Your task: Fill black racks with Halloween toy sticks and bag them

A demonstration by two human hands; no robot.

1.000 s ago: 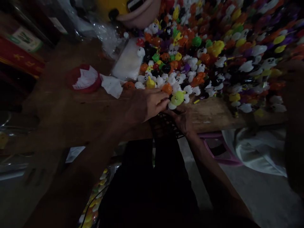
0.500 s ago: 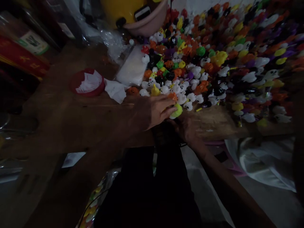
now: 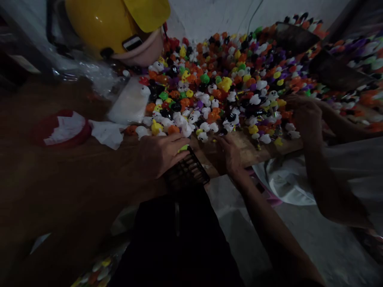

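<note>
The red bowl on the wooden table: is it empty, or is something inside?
It is not empty: white paper slips lie inside the red bowl. How deep they go, I cannot tell.

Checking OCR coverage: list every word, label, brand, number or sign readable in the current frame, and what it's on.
None can be read.
Black-and-white patch on yellow object: too small and blurred.
Pale strip, far left: too dark and blurred.
Slips in red bowl: no writing can be made out.
Toys: some faces show; no words legible.
</note>
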